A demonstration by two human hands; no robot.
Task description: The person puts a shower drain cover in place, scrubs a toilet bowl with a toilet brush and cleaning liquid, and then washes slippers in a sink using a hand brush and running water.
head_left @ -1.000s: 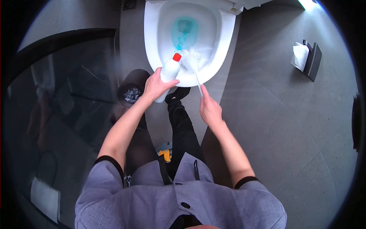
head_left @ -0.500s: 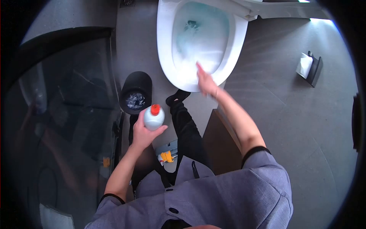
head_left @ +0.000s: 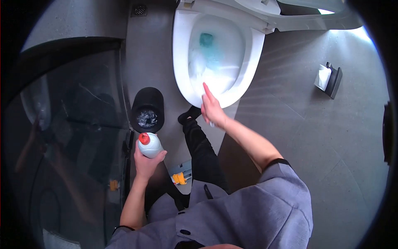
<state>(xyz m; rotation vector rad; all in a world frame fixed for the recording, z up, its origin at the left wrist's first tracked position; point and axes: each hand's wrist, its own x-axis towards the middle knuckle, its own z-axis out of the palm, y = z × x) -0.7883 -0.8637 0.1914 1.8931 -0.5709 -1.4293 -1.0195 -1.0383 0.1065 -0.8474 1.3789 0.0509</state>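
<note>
At the lower left, my left hand [head_left: 146,165] is wrapped round a pale cleaner bottle [head_left: 151,148] with a red cap, tilted to the left. The toilet bowl [head_left: 182,68] stands in front of me with its lid raised. Blue-green liquid [head_left: 206,40] lies in the bottom of the bowl. Over the near rim, my right hand [head_left: 212,110] is closed with its index finger stretched forward along what looks like a white toilet brush [head_left: 198,64]. A small white end shows below the hand; most of the handle is hidden by the fingers and glare.
A black bin [head_left: 147,101] with a crumpled clear liner stands left of the toilet. Farther left is a dark glass panel [head_left: 78,124]. A paper holder [head_left: 333,83] is on the right wall. Behind my legs sits a grey caddy with a yellow item [head_left: 179,178].
My left hand has shifted left and down with the bottle, which now tilts left. My right hand has drawn back towards me and left. The view has shifted slightly.
</note>
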